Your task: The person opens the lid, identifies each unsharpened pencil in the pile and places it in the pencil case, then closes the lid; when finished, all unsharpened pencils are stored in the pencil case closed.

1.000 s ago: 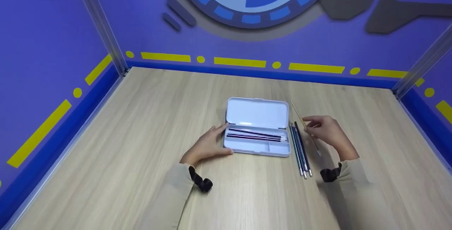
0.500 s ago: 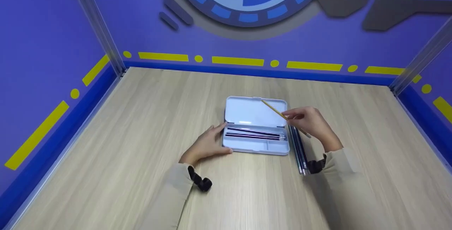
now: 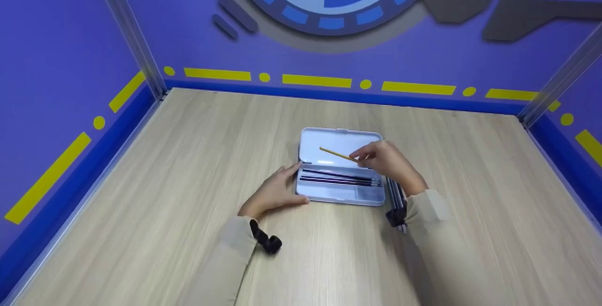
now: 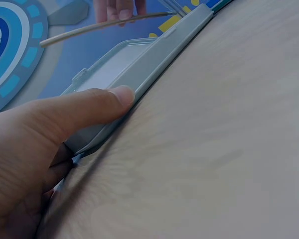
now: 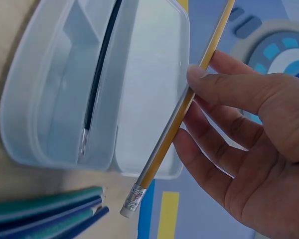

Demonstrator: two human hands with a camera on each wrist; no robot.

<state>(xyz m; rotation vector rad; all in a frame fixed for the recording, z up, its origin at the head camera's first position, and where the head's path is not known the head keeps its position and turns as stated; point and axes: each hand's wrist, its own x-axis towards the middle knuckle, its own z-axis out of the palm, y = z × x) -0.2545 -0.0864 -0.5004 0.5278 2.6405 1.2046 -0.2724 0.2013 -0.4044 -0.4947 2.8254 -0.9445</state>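
A white pencil case [image 3: 329, 193] lies with its lid [image 3: 322, 137] swung back on the wooden table. My left hand [image 3: 274, 194] holds its left end, the thumb [image 4: 102, 102] against the front wall and the other fingers at the side. Over the case, my right hand [image 3: 389, 164] pinches a yellow pencil [image 3: 335, 153] between thumb and fingertips. In the right wrist view the pencil's eraser end [image 5: 132, 200] points down and away from the palm. Several dark pencils [image 3: 336, 180] lie lengthwise in the case's back compartment, their eraser ends to the right.
Just right of the case, several green and dark blue pencils [image 5: 50, 211] lie side by side on the table [image 3: 211, 155], partly under my right wrist. Blue printed panels [image 3: 324, 66] stand along the table's back and sides.
My right hand has carried the yellow pencil leftward from the table beside the loose pencils to above the case, turning it closer to level. My left hand has stayed at the case.
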